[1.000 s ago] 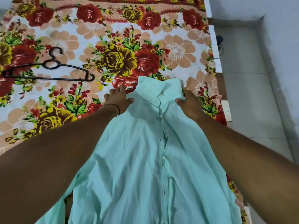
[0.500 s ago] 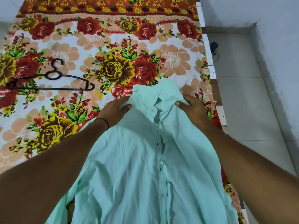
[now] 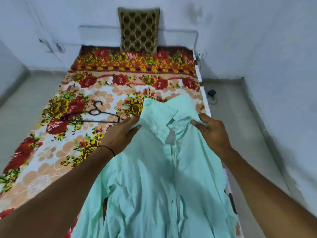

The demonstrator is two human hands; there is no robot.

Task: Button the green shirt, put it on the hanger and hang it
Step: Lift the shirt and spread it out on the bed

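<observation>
- Head view: a green shirt (image 3: 154, 186) lies front-up on a floral bedsheet (image 3: 51, 152), running from centre down to 6 o'clock, with its collar (image 3: 164, 109) raised towards 12 o'clock.
- Left hand (image 3: 123, 134), just at 9 o'clock of the collar, grips the shirt's shoulder, with the fingers curled over the fabric edge. A dark thread band (image 3: 109, 149) sits on that wrist.
- Right hand (image 3: 212, 133), at 3 o'clock of the collar, pinches the other shoulder between thumb and fingers.
- Both hands are apart, one on each side of the collar, and each is clamped on cloth.
- The placket gapes slightly just below the collar; dark buttons show lower down.
- A black hanger (image 3: 96, 115) lies flat on the sheet at 9 o'clock, near the left hand but not touching it.
- A brown patterned cushion (image 3: 139, 30) stands against the wall at 12 o'clock.
- A small black plug (image 3: 211, 92) lies on the floor at 2 o'clock.
</observation>
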